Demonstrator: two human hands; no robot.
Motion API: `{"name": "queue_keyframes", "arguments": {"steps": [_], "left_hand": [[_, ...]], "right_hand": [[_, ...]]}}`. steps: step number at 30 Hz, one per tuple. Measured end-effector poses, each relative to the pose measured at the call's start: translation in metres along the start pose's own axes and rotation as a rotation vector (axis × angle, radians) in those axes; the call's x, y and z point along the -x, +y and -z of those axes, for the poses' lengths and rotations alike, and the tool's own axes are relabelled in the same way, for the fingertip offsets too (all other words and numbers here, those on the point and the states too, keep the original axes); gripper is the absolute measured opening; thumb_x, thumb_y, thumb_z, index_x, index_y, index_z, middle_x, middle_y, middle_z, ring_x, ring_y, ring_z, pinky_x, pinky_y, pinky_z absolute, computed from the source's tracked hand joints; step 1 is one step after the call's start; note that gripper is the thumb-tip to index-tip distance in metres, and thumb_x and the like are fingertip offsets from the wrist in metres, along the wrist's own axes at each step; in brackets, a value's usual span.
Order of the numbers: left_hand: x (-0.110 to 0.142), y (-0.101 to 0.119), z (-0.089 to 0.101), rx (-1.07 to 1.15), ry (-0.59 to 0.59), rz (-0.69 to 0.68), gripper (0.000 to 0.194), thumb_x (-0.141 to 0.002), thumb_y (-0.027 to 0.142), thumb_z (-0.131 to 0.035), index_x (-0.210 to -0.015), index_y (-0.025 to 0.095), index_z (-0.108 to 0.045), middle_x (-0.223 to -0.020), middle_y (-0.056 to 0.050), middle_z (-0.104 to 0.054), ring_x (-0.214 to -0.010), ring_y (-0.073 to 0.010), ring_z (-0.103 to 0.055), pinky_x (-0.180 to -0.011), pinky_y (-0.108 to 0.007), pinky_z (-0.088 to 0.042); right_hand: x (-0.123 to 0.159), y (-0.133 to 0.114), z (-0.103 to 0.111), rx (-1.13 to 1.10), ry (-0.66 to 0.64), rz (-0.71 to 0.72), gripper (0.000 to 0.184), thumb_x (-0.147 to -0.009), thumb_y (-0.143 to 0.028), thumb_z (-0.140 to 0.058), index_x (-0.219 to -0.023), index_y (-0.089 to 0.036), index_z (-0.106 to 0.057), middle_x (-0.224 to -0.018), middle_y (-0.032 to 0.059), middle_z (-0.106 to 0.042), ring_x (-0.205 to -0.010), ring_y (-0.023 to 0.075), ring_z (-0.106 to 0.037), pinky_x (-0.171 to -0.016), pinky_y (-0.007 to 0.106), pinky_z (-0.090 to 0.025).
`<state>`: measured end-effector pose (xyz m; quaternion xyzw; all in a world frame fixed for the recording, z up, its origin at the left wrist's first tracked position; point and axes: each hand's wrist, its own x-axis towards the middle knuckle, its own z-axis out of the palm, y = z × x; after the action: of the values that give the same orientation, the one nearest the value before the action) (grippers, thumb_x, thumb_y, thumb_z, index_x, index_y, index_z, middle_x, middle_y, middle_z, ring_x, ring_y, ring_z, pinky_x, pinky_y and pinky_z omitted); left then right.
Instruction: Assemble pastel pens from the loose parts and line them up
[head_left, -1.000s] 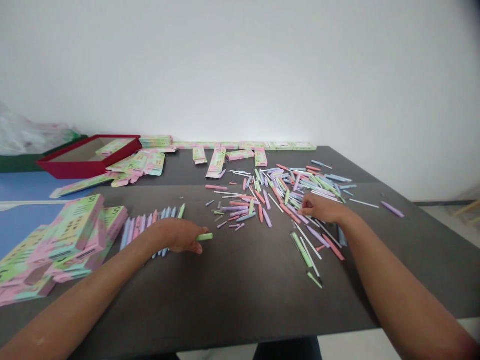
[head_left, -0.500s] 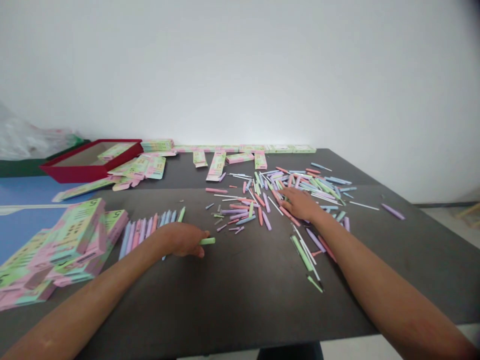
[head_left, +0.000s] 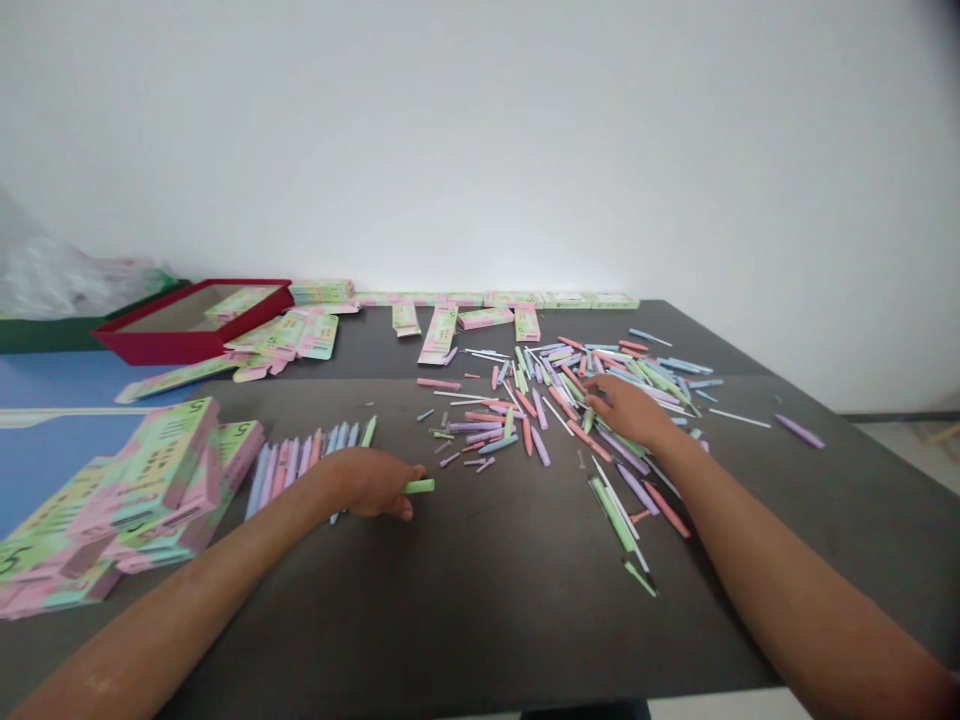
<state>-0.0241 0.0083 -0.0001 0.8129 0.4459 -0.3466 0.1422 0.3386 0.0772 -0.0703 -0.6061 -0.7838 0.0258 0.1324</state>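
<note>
My left hand (head_left: pixel 366 482) is shut on a short green pastel stick (head_left: pixel 418 486), which pokes out past the fingers. Just left of that hand lies a tight row of blue, pink and lilac pen-like sticks (head_left: pixel 304 457), partly hidden by my forearm. My right hand (head_left: pixel 626 412) rests with its fingers among a loose scatter of pastel sticks and thin white rods (head_left: pixel 570 430). No piece shows in its grip. Both hands are on the dark tabletop (head_left: pixel 495 590).
A stack of pink-and-green printed boxes (head_left: pixel 150 490) stands at the left. A red open box (head_left: pixel 193 335) and flat printed cartons (head_left: pixel 300 335) lie at the far left, with more cartons (head_left: pixel 487 318) along the back edge. A plastic bag (head_left: pixel 45 275) and a blue surface (head_left: pixel 52 440) lie beyond the table's left side.
My right hand moved left into the scatter, then slightly back right. My left hand kept the green stick and shifted slightly right. The whole view drifted a little.
</note>
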Motion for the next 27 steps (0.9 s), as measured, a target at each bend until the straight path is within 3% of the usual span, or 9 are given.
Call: {"name": "queue_keyframes", "arguments": {"steps": [5, 8, 12, 17, 24, 27], "left_hand": [[-0.002, 0.000, 0.000, 0.015, -0.020, 0.009, 0.065, -0.080, 0.037, -0.055, -0.139, 0.017, -0.038, -0.085, -0.012, -0.072, -0.075, -0.0249, -0.065, -0.064, -0.032, -0.048], [-0.002, 0.001, 0.000, 0.016, -0.014, 0.015, 0.064, -0.080, 0.036, -0.056, -0.139, 0.017, -0.039, -0.087, -0.012, -0.072, -0.076, -0.0256, -0.065, -0.065, -0.033, -0.049], [0.000, 0.002, -0.001, -0.010, 0.006, 0.028, 0.064, -0.080, 0.035, -0.057, -0.139, 0.017, -0.040, -0.103, -0.018, -0.069, -0.085, -0.0305, -0.064, -0.068, -0.037, -0.049], [-0.001, 0.001, -0.003, -0.001, -0.003, 0.017, 0.065, -0.080, 0.036, -0.057, -0.139, 0.017, -0.039, -0.100, -0.017, -0.070, -0.084, -0.0300, -0.065, -0.067, -0.036, -0.050], [-0.004, 0.001, -0.006, -0.009, 0.010, 0.038, 0.066, -0.079, 0.039, -0.057, -0.139, 0.019, -0.039, -0.105, -0.017, -0.069, -0.089, -0.0321, -0.064, -0.069, -0.038, -0.050], [-0.003, 0.001, -0.005, -0.007, 0.001, 0.050, 0.066, -0.079, 0.039, -0.058, -0.139, 0.020, -0.039, -0.108, -0.017, -0.068, -0.092, -0.0319, -0.064, -0.069, -0.037, -0.050]], "right_hand": [[-0.025, -0.012, -0.013, 0.054, -0.070, 0.126, 0.047, -0.088, -0.035, -0.042, -0.133, -0.018, -0.042, -0.139, 0.0136, -0.043, -0.124, 0.0274, -0.043, -0.100, 0.041, -0.035], [-0.042, -0.016, -0.022, 0.075, -0.144, 0.183, 0.049, -0.089, -0.036, -0.042, -0.134, -0.018, -0.040, -0.143, 0.0137, -0.038, -0.129, 0.0280, -0.037, -0.102, 0.043, -0.033], [-0.046, -0.014, -0.025, 0.096, -0.174, 0.208, 0.043, -0.087, -0.032, -0.046, -0.127, -0.017, -0.048, -0.136, 0.0137, -0.046, -0.126, 0.0273, -0.041, -0.100, 0.041, -0.034], [-0.044, -0.014, -0.018, 0.122, -0.107, 0.105, 0.031, -0.086, -0.033, -0.047, -0.112, -0.019, -0.057, -0.120, 0.0118, -0.057, -0.115, 0.0264, -0.050, -0.096, 0.038, -0.037], [-0.097, -0.043, -0.033, 0.103, -0.074, 0.052, 0.045, -0.089, -0.037, -0.042, -0.131, -0.019, -0.043, -0.132, 0.0134, -0.050, -0.116, 0.0262, -0.049, -0.096, 0.037, -0.037], [-0.111, -0.055, -0.044, 0.083, -0.114, 0.086, 0.043, -0.089, -0.038, -0.043, -0.128, -0.021, -0.047, -0.132, 0.0108, -0.051, -0.115, 0.0236, -0.051, -0.096, 0.034, -0.037]]}}
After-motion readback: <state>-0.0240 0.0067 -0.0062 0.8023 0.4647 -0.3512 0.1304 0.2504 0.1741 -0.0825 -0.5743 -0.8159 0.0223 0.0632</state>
